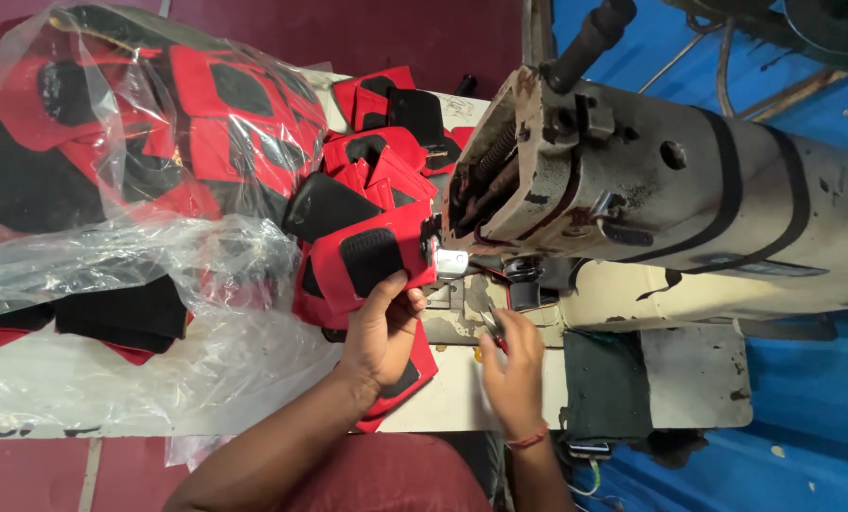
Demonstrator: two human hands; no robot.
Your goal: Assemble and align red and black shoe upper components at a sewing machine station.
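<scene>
A pale, scuffed surface (462, 393) carries an old cream-coloured sewing machine (652, 190), its paint chipped and stained, the needle end facing left. Beyond the surface the floor on the right is bright blue (803, 408), while a dark red floor (26, 474) shows at the left and along the top edge.

The left hand (381, 332) pinches a red fabric piece with a black patch (372, 261), thumb on top and fingers curled beneath, holding it just beside the machine's needle area. The piece lies at the front of a heap of similar red and black pieces (381, 156) piled on the surface behind it. Another red piece (410, 379) lies flat under the left wrist.

The right hand (514, 365) rests on the surface below the machine head, fingers pressed together around a small tool with a red part (497, 337); what kind of tool it is cannot be told. A red thread band (528, 438) circles the right wrist.

To the left, a large clear plastic bag (111, 190) full of more red and black pieces covers much of the surface, its loose film spilling toward the near edge.
</scene>
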